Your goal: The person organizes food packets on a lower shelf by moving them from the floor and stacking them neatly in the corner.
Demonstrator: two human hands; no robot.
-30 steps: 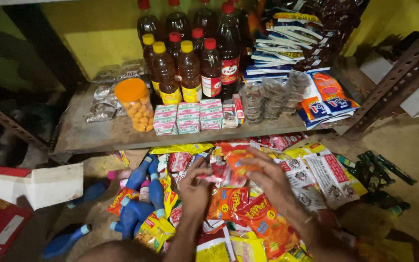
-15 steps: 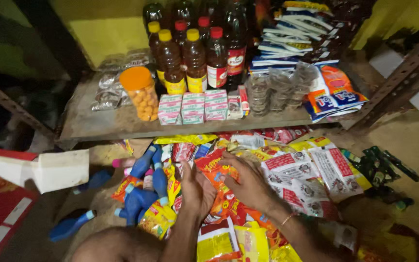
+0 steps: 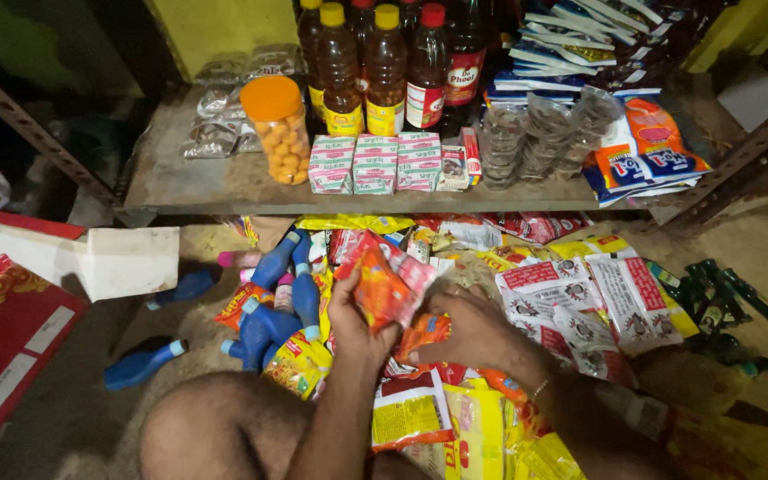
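Cluttered shop floor: left hand (image 3: 356, 322) gripping orange packet (image 3: 382, 289), right hand (image 3: 466, 327) clutching another orange sachet (image 3: 423, 332).

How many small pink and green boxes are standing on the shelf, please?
3 boxes stand in a row at the shelf's front edge: left box, middle box, right box, right of the orange-lidded jar. More could be hidden behind them.

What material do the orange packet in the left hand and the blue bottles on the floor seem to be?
Orange packet in the left hand: probably thin plastic film, glossy and creased. Blue bottles: likely moulded plastic, smooth and opaque with a dull sheen.
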